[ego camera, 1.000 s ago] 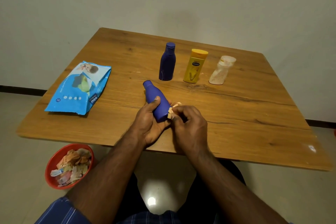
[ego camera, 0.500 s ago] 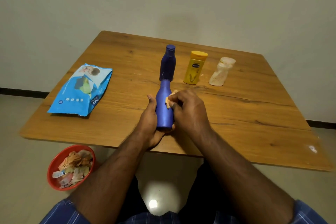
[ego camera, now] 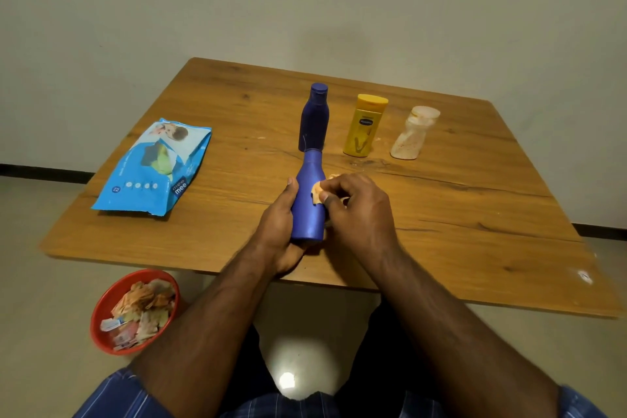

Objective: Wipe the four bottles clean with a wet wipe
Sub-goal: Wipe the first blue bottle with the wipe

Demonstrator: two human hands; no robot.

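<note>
Bottle (ego camera: pixel 308 204) barely shifted; pack (ego camera: pixel 152 168) reads "mee mee".

I see the left hand (ego camera: pixel 278 231) gripping a blue bottle (ego camera: pixel 308 204) over the table (ego camera: pixel 475 214), while the right hand (ego camera: pixel 356 210) pinches a wipe (ego camera: pixel 317 195) against its side.

wooden table (ego camera: pixel 475 214) | red bowl (ego camera: pixel 101 309) of scraps, on floor

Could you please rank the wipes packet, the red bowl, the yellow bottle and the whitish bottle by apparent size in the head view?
1. wipes packet
2. red bowl, though it sits nearer the camera
3. yellow bottle
4. whitish bottle, only slightly smaller
</note>
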